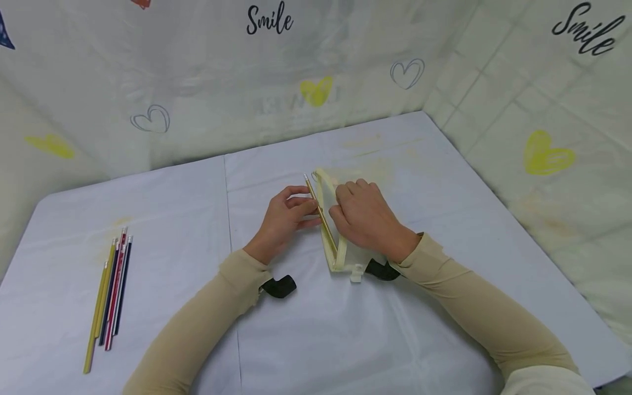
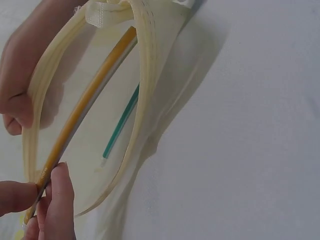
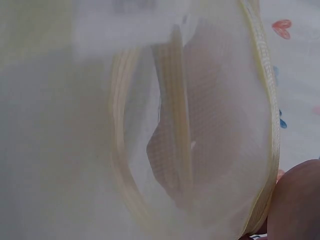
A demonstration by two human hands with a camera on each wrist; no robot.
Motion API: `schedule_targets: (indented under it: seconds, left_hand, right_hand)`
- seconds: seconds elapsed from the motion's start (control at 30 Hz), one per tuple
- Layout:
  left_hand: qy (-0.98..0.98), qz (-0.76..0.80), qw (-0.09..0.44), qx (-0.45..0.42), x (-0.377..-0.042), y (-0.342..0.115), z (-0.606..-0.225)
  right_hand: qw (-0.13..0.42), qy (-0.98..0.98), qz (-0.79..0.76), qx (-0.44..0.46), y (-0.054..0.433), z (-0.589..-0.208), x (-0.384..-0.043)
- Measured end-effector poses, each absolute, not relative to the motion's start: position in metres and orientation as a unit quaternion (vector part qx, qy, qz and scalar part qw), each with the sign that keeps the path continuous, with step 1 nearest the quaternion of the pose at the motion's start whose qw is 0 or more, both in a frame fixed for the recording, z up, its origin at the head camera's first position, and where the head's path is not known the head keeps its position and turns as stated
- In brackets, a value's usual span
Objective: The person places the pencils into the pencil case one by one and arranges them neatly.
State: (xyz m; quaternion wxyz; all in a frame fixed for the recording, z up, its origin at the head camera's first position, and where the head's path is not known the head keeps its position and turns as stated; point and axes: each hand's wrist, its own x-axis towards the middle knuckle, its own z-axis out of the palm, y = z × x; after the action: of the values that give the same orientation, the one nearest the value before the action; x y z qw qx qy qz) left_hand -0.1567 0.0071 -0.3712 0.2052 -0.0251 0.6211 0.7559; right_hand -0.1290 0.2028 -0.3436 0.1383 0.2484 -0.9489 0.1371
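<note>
Two beige sleeves (image 1: 197, 321) are framing one zippered mesh pouch (image 1: 353, 257). Right hand (image 1: 364, 215) is gripping it, left hand (image 1: 283, 220) is pinching one gold pencil (image 2: 76, 119); one teal pencil (image 2: 120, 123) is lying inside!

Both wrist views look dim, the right one hazy.

A curtained-off booth, of what building I cannot tell: behind the white-covered table (image 1: 173, 247) hangs a pale curtain (image 1: 207, 66) bearing "Smile" lettering (image 1: 269, 20) and hearts (image 1: 316, 91); similar sheeting (image 1: 553, 99) borders the table's right.
</note>
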Motion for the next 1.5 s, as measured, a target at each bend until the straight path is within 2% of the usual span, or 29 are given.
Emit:
schedule_targets:
  seconds: [0.6,1.0,1.5]
  left_hand:
    - [0.638,0.730,0.244,-0.028,-0.157,0.021,-0.377]
    - [0.638,0.731,0.241,-0.006,-0.155,0.020,-0.375]
    - [0.707,0.675,0.213,-0.006,-0.151,-0.043,-0.357]
  right_hand:
    - [0.148,-0.948,0.142,0.244,0.202,-0.345,-0.128]
    - [0.154,-0.947,0.134,0.248,0.203,-0.343,-0.127]
    - [0.121,-0.952,0.152,0.238,0.200,-0.346,-0.130]
